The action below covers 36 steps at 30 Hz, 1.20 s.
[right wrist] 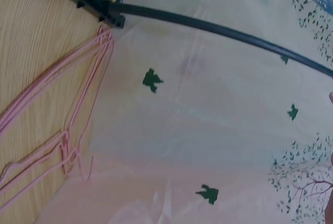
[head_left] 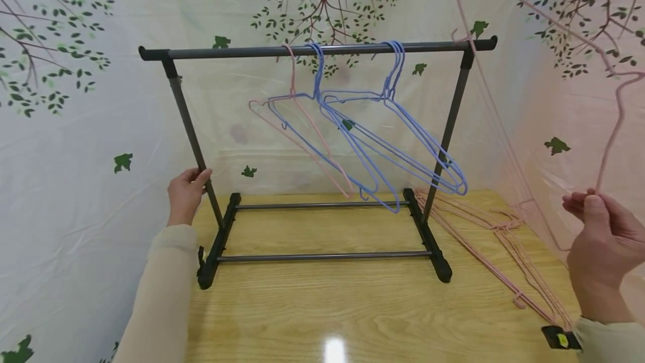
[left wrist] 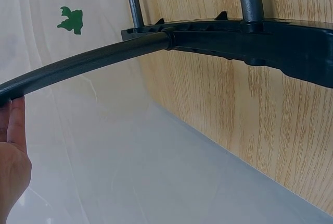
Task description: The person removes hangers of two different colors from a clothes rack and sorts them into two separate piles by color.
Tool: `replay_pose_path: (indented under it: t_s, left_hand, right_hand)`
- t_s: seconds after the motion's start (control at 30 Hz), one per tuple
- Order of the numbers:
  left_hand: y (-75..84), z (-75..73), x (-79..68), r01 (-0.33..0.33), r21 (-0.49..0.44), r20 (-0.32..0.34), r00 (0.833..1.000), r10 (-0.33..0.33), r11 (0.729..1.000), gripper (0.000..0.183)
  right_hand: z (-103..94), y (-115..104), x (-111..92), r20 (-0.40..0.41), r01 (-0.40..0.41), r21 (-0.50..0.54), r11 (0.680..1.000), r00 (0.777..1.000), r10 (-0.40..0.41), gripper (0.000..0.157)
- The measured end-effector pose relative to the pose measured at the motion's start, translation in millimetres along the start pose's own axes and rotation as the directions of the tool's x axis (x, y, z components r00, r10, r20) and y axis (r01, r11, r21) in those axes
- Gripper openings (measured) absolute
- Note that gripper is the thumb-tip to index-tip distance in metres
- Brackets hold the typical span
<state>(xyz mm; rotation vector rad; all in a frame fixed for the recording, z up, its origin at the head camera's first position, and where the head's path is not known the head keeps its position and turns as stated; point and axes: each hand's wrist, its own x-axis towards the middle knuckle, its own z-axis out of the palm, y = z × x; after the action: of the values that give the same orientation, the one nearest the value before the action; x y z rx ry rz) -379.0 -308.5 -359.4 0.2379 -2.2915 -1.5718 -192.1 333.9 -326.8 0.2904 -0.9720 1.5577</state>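
My left hand [head_left: 186, 195] holds the left post [head_left: 187, 119] of a black clothes rack, thumb against its front. In the left wrist view, fingers meet that post at the left edge. At the far right, my right hand [head_left: 607, 234] pinches the hook end of a pink wire hanger [head_left: 608, 142] between thumb and fingers. This hanger is raised with its body up and left, overlapping the rack's right end. On the top bar [head_left: 227, 52] hang one pink hanger [head_left: 293, 71] and several blue hangers [head_left: 318, 74]. Only fingertips show in the right wrist view.
Several pink hangers [head_left: 509, 226] lie piled on the wooden table [head_left: 312, 301], right of the rack's foot [head_left: 438, 262]. A small black item [head_left: 556, 338] with a yellow-green mark sits by their near end. Pale sheeting [head_left: 75, 195] with leaf prints surrounds the table.
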Motion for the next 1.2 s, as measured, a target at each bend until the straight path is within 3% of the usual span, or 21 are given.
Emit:
replay_pose_path:
  t_s: [0.1, 0.17, 0.27, 0.33, 0.4, 0.47, 0.5, 0.7, 0.73, 0.83, 0.9, 1.1, 1.2]
  left_hand:
    - [0.1, 0.6, -0.3, -0.002, -0.005, 0.0, 1.0, 0.002, 1.0, 0.057]
    - [0.3, 1.1, -0.4, -0.002, -0.006, 0.0, 1.0, 0.002, 1.0, 0.057]
    - [-0.4, 1.2, 0.6, -0.001, 0.002, -0.003, 1.0, 0.001, 1.0, 0.058]
    - [-0.9, 1.1, 1.5, 0.001, 0.003, -0.004, 1.0, -0.001, 1.0, 0.057]
    - [-1.9, 0.8, 2.9, 0.003, 0.006, -0.004, 1.0, -0.003, 1.0, 0.055]
    - [-3.1, 0.9, 4.2, 0.0, 0.014, -0.004, 1.0, 0.0, 1.0, 0.054]
    - [-3.5, 1.0, 4.6, -0.001, 0.015, -0.005, 1.0, 0.001, 1.0, 0.054]
    - [-3.9, 0.7, 3.6, 0.003, 0.021, -0.01, 1.0, -0.002, 1.0, 0.06]
    - [-3.8, 0.5, 3.1, -0.001, 0.021, -0.012, 1.0, 0.001, 1.0, 0.06]
    - [-3.9, -0.2, 2.1, -0.011, 0.018, -0.015, 1.0, 0.011, 1.0, 0.059]
    - [-3.8, -0.4, 1.5, -0.019, 0.014, -0.014, 1.0, 0.019, 1.0, 0.058]
    - [-3.4, 0.4, 1.0, -0.022, 0.015, -0.014, 1.0, 0.023, 1.0, 0.058]
    - [-2.6, 0.4, 0.5, -0.02, 0.014, -0.011, 1.0, 0.02, 1.0, 0.058]
  right_hand:
    - [-14.4, 4, 7, -0.037, -0.021, -0.074, 0.997, 0.999, 0.018, 0.025]
    - [-22.7, 5, 10, -0.056, -0.049, -0.248, 0.968, 0.998, 0.037, 0.023]
    - [-34.1, 5, 13, -0.101, -0.117, -0.386, 0.915, 0.991, 0.084, 0.021]
    - [-41.0, 3, 13, -0.127, -0.174, -0.543, 0.821, 0.984, 0.125, 0.023]
    - [-47.9, 2, 13, -0.165, -0.24, -0.55, 0.8, 0.97, 0.178, 0.023]
    - [-54.1, 1, 12, -0.178, -0.268, -0.644, 0.717, 0.963, 0.2, 0.024]
    - [-57.2, 1, 12, -0.188, -0.285, -0.628, 0.724, 0.959, 0.214, 0.022]
    - [-72.3, 8, 11, -0.163, -0.233, -0.445, 0.865, 0.971, 0.178, 0.015]
    - [-75.7, 9, 11, -0.139, -0.225, -0.515, 0.827, 0.974, 0.179, 0.016]
    - [-88.5, 10, 11, -0.106, -0.281, -0.551, 0.785, 0.957, 0.269, 0.016]
    - [-98.4, 11, 9, -0.073, -0.296, -0.633, 0.715, 0.943, 0.326, 0.019]
    - [-124.1, 13, -3, -0.02, -0.326, -0.784, 0.529, 0.864, 0.503, 0.025]
    - [-134.6, 18, -10, 0.02, -0.308, -0.815, 0.492, 0.833, 0.553, 0.025]
